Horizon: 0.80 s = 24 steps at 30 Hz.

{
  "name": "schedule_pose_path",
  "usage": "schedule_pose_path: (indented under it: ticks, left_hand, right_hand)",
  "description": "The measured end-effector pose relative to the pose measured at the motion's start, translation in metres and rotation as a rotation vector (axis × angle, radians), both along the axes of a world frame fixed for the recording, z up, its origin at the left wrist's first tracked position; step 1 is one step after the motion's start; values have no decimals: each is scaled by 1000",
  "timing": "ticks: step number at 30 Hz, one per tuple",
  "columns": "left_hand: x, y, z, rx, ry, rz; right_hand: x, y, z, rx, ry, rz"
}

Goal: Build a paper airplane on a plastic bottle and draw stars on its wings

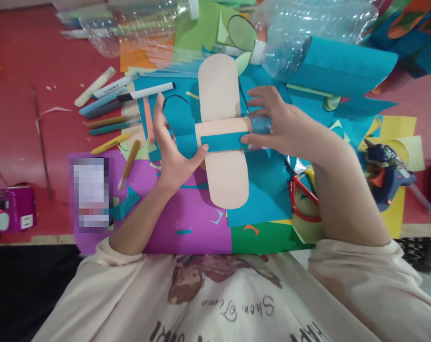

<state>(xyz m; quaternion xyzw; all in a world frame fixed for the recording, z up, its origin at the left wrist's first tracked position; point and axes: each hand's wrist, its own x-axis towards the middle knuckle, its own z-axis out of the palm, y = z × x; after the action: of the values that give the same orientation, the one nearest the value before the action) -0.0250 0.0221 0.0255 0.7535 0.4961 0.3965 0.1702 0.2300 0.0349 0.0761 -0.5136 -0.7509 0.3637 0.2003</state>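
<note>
A clear plastic bottle wrapped in peach paper lies crosswise over a long peach paper strip with rounded ends. Along the wrap's near side runs a narrow blue paper strip. My left hand has its fingers spread, with the thumb tip touching the blue strip's left end. At the other end, my right hand is curled around the bare part of the bottle, its thumb on the blue strip's right end. The undersides of the bottle and wrap are hidden.
Several markers lie at left, above a phone. Red-handled scissors and a dark blue glue gun are at right. Large clear bottles and a blue paper roll stand behind. Coloured paper and scraps cover the red table.
</note>
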Motion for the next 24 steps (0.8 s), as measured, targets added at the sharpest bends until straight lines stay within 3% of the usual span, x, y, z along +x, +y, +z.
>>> schedule_pose_path:
  ticks: [4,12,19,24]
  left_hand:
    - [-2,0,0,-20,4,2]
    - [-4,3,-9,3,-21,-16]
    - [-7,8,-18,14,-17,-17]
    - [-8,10,-20,9,-67,-35]
  right_hand:
    - [-2,1,4,-58,-45,-1]
    - [-25,-9,-12,170,-117,-119]
    - [-19,-4,-13,123,-72,-98]
    - [-22,-6,0,67,-104,-114]
